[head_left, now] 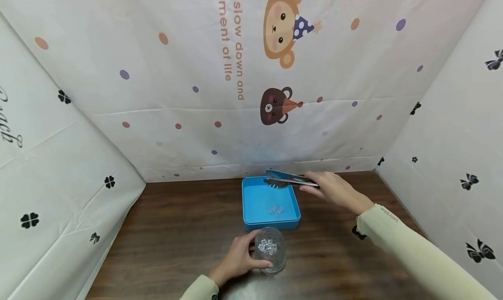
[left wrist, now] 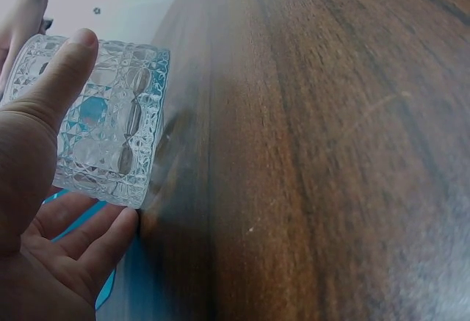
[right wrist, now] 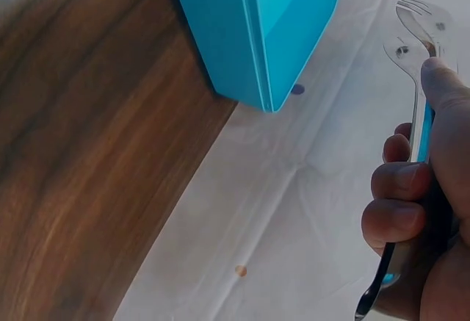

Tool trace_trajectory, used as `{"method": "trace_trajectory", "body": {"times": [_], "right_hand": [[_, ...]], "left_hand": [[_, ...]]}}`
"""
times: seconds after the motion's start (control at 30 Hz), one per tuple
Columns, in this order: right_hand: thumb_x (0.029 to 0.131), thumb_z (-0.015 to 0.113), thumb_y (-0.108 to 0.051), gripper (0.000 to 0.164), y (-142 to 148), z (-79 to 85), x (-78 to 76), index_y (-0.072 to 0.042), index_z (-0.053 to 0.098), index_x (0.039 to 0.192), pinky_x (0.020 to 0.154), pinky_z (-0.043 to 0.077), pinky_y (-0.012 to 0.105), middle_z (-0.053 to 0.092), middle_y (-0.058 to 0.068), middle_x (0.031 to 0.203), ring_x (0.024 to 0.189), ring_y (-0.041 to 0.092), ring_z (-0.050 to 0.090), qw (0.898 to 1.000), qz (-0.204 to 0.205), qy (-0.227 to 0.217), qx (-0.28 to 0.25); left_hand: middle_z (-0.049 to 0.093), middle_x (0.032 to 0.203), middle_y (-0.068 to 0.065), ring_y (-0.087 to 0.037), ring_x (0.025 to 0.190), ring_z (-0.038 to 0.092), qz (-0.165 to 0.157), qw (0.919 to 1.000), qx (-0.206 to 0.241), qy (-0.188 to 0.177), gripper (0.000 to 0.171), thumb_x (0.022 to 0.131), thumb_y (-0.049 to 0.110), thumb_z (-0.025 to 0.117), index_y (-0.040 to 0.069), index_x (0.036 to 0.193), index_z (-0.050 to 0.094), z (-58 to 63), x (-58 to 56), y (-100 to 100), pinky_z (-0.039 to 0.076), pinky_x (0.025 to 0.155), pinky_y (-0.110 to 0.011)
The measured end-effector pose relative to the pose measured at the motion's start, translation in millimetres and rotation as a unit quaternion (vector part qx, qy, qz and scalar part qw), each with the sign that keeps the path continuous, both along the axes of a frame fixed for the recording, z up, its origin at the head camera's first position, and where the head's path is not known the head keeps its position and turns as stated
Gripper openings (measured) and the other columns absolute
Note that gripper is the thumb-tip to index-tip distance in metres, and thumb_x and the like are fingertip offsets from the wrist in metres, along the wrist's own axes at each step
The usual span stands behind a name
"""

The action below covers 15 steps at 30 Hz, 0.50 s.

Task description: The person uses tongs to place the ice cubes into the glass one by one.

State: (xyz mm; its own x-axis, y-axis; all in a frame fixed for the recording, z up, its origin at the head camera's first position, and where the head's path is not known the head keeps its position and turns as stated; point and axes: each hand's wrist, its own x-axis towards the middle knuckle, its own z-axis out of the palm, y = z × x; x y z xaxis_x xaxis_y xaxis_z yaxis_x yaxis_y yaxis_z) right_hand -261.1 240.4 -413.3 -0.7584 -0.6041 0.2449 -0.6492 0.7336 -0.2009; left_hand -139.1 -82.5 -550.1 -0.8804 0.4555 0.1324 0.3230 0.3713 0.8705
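A clear cut-glass tumbler (head_left: 278, 258) stands on the table, its faceted wall close up in the left wrist view (left wrist: 139, 126). Around its side my left hand (head_left: 240, 257) holds it, thumb on the near side and fingers on the far side. Small clear cubes (head_left: 268, 246) show inside the glass. Just beyond it is a square blue tray (head_left: 255, 199) with several clear pieces (head_left: 276, 211) near its front right. Over the tray's back right corner, my right hand (head_left: 334, 190) grips metal tongs (head_left: 292, 181); in the right wrist view, nothing shows between the spread tong heads (right wrist: 418, 31).
The dark wooden table (head_left: 177, 234) runs back to a white printed cloth (head_left: 188, 134) hanging behind the tray. Similar cloth walls stand at the left (head_left: 51, 195) and right (head_left: 444, 160). The tray's wall (right wrist: 220, 34) rises beside the tongs.
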Motion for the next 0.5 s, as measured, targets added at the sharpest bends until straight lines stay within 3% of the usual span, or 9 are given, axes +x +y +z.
{"method": "trace_trajectory", "body": {"times": [0.27, 0.5], "right_hand": [[0.101, 0.065, -0.042, 0.030, -0.6, -2.5, -20.9, -0.013, 0.064, 0.104, 0.059, 0.048, 0.029, 0.053, -0.011, 0.071, 0.059, 0.004, 0.051, 1.000, 0.001, -0.003, -0.003], [0.100, 0.068, -0.040, 0.037, 5.3, -8.9, -32.1, -0.007, 0.066, 0.118, 0.068, 0.059, 0.039, 0.067, 0.000, 0.087, 0.071, 0.011, 0.064, 1.000, -0.019, -0.004, 0.003]], "left_hand": [[0.069, 0.124, -0.004, -0.012, 0.107, 0.069, -0.001, 1.0000, -0.001, 0.001, 0.083, 0.076, 0.045, 0.091, 0.012, 0.144, 0.056, -0.3, -0.4, -0.5, 0.058, 0.084, -0.023], [0.069, 0.124, -0.004, -0.012, 0.106, 0.069, 0.000, 1.0000, -0.001, 0.003, 0.083, 0.076, 0.044, 0.092, 0.012, 0.143, 0.056, -0.6, 0.4, 0.0, 0.058, 0.084, -0.023]]}}
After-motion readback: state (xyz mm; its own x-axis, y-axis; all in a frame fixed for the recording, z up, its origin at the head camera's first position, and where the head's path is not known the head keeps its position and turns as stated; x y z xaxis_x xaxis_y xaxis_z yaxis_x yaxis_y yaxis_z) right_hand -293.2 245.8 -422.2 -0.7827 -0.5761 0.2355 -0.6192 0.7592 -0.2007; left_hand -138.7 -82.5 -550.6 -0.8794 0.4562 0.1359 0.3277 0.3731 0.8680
